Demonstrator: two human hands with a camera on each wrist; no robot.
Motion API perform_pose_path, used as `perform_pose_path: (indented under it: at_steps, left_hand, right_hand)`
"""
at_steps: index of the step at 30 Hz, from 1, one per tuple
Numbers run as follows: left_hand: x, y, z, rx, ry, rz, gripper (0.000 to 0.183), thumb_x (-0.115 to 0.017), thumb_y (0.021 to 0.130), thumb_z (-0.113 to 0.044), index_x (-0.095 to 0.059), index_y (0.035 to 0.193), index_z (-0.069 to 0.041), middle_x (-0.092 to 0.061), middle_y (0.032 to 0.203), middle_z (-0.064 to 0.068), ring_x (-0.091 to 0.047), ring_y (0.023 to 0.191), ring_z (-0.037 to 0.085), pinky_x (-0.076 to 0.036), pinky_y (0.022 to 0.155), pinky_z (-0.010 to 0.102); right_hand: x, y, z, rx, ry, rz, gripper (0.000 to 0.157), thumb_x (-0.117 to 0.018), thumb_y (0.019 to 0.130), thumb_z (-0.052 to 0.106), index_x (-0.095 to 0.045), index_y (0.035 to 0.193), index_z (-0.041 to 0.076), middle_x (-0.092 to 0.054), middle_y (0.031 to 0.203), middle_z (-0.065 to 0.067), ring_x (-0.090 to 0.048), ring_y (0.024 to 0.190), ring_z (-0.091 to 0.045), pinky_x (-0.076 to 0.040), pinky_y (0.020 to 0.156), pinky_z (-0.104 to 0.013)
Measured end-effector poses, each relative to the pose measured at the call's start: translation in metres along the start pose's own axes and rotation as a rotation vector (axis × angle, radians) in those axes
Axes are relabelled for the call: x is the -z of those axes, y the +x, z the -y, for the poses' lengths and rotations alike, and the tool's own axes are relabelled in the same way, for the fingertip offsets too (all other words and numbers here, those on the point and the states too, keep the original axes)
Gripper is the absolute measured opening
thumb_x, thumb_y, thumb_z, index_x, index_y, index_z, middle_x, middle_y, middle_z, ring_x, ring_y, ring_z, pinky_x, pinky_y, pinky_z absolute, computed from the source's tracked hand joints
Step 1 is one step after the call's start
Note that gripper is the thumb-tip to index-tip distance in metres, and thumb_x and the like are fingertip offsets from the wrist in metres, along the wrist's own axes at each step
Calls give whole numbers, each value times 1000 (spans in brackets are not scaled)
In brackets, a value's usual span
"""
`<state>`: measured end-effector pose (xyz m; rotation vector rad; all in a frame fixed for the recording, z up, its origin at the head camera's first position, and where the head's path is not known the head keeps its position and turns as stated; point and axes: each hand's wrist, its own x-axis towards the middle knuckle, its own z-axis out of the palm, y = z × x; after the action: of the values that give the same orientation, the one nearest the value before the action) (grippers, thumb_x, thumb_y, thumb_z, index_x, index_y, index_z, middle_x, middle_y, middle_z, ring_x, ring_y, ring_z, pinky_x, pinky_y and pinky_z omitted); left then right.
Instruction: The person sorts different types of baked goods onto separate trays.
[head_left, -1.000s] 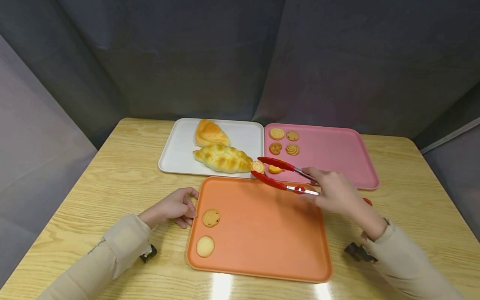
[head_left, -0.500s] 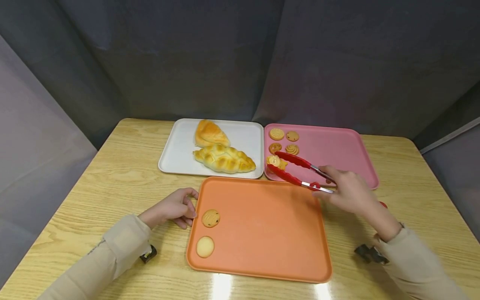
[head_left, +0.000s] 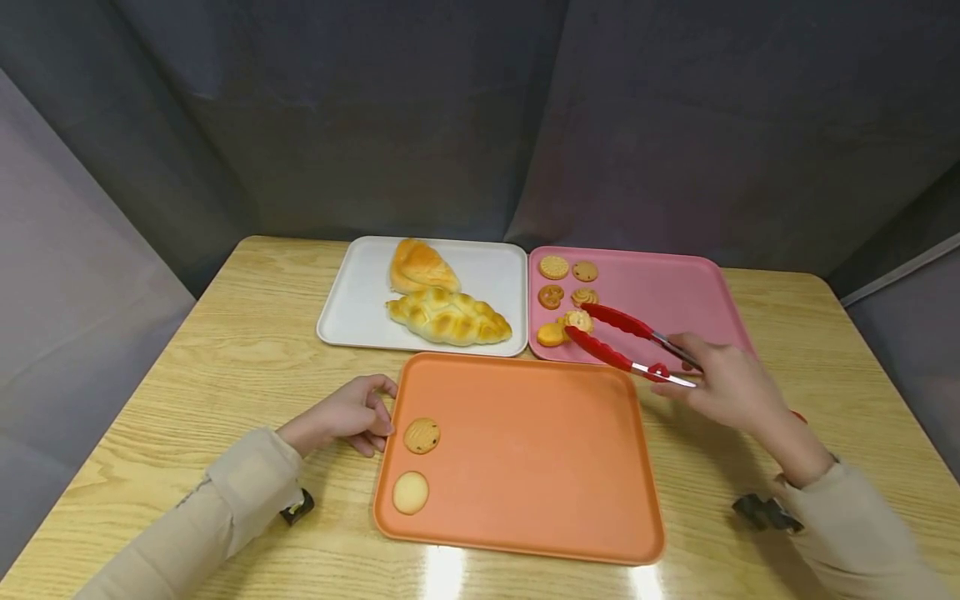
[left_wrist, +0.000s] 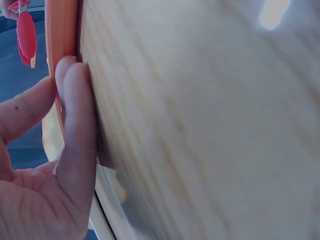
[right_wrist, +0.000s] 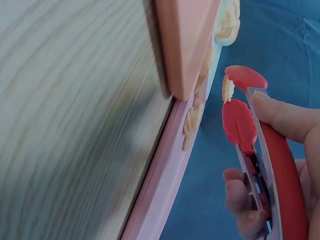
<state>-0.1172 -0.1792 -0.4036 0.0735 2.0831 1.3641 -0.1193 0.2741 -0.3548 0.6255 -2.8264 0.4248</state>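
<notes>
My right hand (head_left: 723,379) grips red-tipped tongs (head_left: 603,350) over the front left of the pink tray (head_left: 660,287). Between the tong tips is a pale ridged round cookie (head_left: 578,321), seen edge-on in the right wrist view, raised above the tray. A golden-yellow cookie (head_left: 552,335) lies just left of it on the pink tray. My left hand (head_left: 356,414) pinches the left rim of the orange tray (head_left: 525,467), thumb on the inner side and fingers outside. Two cookies lie on that tray: a chip-dotted one (head_left: 422,436) and a plain pale one (head_left: 410,493).
Behind the orange tray, a white tray (head_left: 345,312) bears a braided loaf (head_left: 450,317) and a folded pastry (head_left: 422,267). A pretzel-shaped cookie (head_left: 551,297), a swirl cookie (head_left: 585,297) and two round ones sit at the pink tray's left. Dark curtains (head_left: 420,117) hang behind the table.
My right hand has moved right, carrying the tongs and the ridged cookie from the white tray's edge across the golden-yellow cookie. The left hand stays at the orange tray's rim.
</notes>
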Motion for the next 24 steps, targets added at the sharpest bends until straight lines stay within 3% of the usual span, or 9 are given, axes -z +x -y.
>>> perform_pose_path:
  at_steps: [9,24]
  left_hand:
    - [0,0,0,-3,-6,3,40,-58,79,7,-42,115,2,-55,73,13,-59,51,17,-52,44,33]
    - [0,-2,-1,-10,-5,10,39,-58,79,7,-41,114,3,-55,72,12,-58,51,16,-52,44,32]
  right_hand:
    - [0,-7,-14,-76,-26,54,61,-84,60,28,-56,109,4,-62,90,-12,-51,69,-23,-50,55,-43]
    - [-2,-8,-25,-146,-20,141,61,-83,61,31,-55,106,0,-61,87,-14,-50,67,-23,-48,53,-41]
